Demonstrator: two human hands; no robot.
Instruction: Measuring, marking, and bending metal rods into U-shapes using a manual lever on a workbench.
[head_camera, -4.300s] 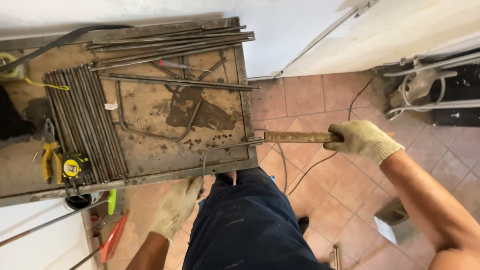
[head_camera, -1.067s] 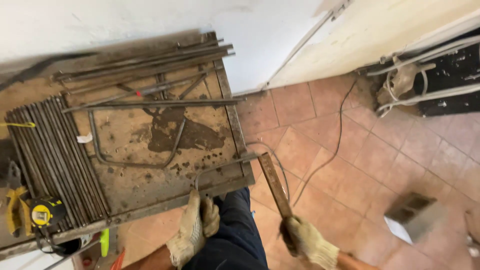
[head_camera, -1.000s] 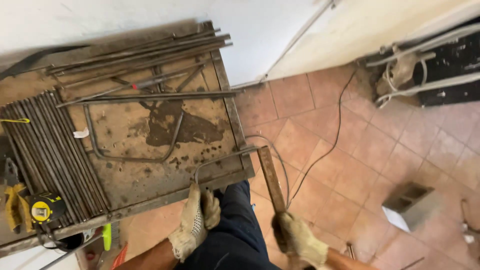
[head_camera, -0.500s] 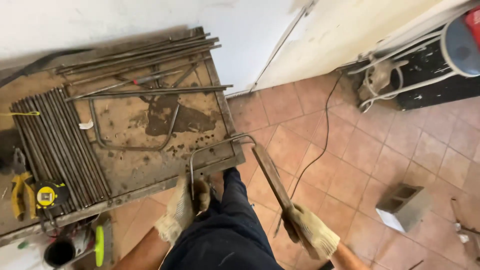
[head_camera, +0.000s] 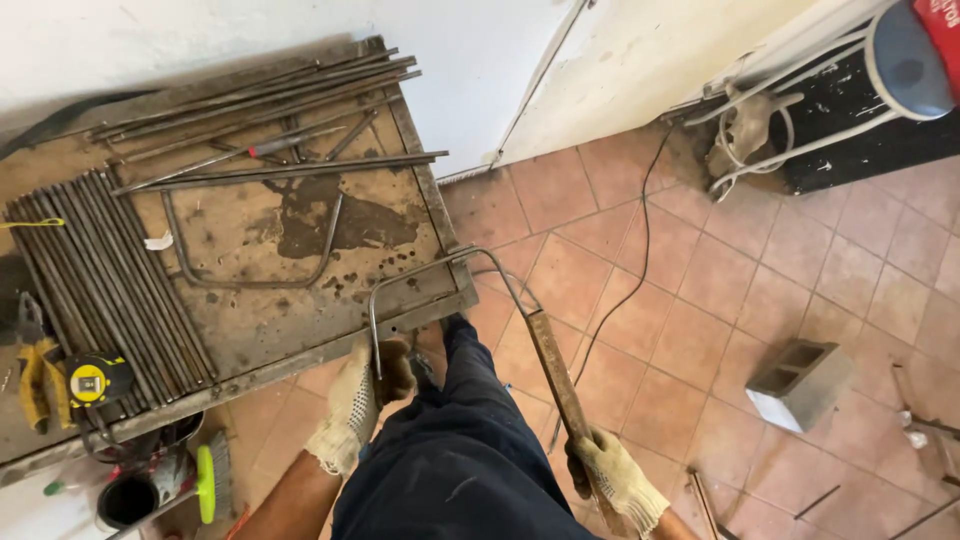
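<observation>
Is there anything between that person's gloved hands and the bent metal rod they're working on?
Nothing visible: the left hand grips the bent rod at its lower end, and the right hand holds the rusty pipe slipped over the rod's other end.

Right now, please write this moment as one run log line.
left hand: grips bent rod end | right hand: grips rusty pipe on rod | rod: at workbench edge

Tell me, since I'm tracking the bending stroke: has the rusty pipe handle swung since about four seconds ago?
Yes. The rusty pipe stuck out sideways from the workbench corner then; now it angles back toward the person, gripped low by the right hand.
</observation>
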